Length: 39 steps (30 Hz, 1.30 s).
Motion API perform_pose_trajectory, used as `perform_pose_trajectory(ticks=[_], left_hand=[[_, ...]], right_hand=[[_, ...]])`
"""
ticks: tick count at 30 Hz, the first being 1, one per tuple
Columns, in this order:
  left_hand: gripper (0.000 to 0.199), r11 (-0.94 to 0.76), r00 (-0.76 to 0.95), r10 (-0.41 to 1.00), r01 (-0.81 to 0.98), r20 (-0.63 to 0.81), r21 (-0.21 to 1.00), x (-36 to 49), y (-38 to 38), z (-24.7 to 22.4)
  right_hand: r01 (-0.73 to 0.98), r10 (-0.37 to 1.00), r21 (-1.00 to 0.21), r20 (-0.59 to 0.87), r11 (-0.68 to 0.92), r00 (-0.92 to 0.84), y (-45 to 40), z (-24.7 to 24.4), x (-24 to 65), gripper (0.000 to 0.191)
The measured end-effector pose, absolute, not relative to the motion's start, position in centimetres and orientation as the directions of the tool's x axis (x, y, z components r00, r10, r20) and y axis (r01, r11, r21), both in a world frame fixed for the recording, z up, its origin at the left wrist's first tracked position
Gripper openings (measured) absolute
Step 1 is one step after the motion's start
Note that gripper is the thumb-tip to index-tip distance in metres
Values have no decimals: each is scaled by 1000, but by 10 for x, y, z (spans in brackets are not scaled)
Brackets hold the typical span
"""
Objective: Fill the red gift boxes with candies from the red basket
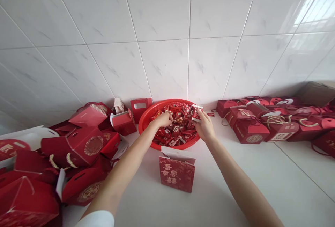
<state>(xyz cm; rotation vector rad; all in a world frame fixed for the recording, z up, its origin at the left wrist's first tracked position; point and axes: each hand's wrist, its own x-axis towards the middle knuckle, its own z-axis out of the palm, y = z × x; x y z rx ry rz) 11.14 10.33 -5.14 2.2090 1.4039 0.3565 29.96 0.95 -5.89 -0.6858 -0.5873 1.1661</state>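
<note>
Some Chinese script on red bag [173, 173]; left hand [163, 119], right hand [202, 126] clamped on packets [196, 112]

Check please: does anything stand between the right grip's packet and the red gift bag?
The wrapped sweets and near rim of the red basket lie between the packet in the right grip and the gift bag; the left grip is beside that path.

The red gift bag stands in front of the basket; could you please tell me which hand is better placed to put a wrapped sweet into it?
Probably the right hand: its fingers pinch a red-and-white packet over the red plastic basket, while the left hand is down in the pile.
</note>
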Motion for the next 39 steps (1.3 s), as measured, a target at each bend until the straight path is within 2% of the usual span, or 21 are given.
perform_pose_trajectory(ticks=[3, 5, 6, 8, 9, 10, 12, 15, 17, 20, 22, 27, 34, 36, 39], left_hand=[[19, -374, 477, 877, 756, -60, 538, 111, 100, -44], [16, -402, 578, 806, 693, -127, 599, 116, 93, -40], [14, -398, 651, 731, 650, -204, 648, 120, 89, -39], [14, -345, 774, 491, 595, -401, 726, 128, 81, -42], [15, -312, 793, 378, 594, -477, 741, 131, 78, -45], [14, -296, 790, 326, 607, -520, 737, 134, 76, -49], [15, -356, 763, 447, 631, -467, 689, 137, 77, -57], [23, -496, 698, 694, 642, -177, 585, 135, 89, -64], [26, -533, 665, 743, 654, -71, 537, 130, 98, -65], [33, -542, 635, 772, 665, -9, 514, 124, 108, -65], [30, -551, 642, 767, 663, -6, 506, 123, 109, -65], [3, -583, 719, 687, 634, -110, 508, 133, 97, -69], [34, -632, 798, 581, 567, -161, 528, 151, 81, -68], [35, -620, 805, 566, 559, -180, 550, 150, 79, -65], [23, -573, 794, 584, 551, -169, 607, 145, 79, -58]], right_hand=[[-617, 952, -748, 67, 246, 298, 9, -59, 299, 32], [-618, 952, -747, 67, 247, 300, 9, -59, 299, 33], [-617, 952, -747, 69, 247, 298, 9, -59, 299, 33], [-611, 954, -753, 74, 244, 290, 9, -59, 299, 32], [-606, 955, -758, 77, 243, 287, 9, -59, 299, 32], [-601, 955, -761, 81, 244, 285, 9, -59, 299, 32], [-596, 955, -764, 88, 247, 283, 9, -60, 299, 33], [-597, 954, -761, 94, 253, 284, 9, -61, 299, 32], [-600, 955, -759, 93, 251, 282, 9, -61, 299, 31], [-608, 958, -756, 86, 241, 274, 8, -60, 300, 31], [-615, 959, -753, 78, 236, 272, 8, -59, 299, 32], [-612, 959, -755, 82, 237, 271, 9, -59, 299, 32], [-609, 959, -756, 87, 239, 268, 8, -59, 299, 32], [-603, 961, -761, 95, 239, 261, 8, -60, 299, 32], [-610, 963, -757, 98, 236, 251, 9, -60, 300, 32]])
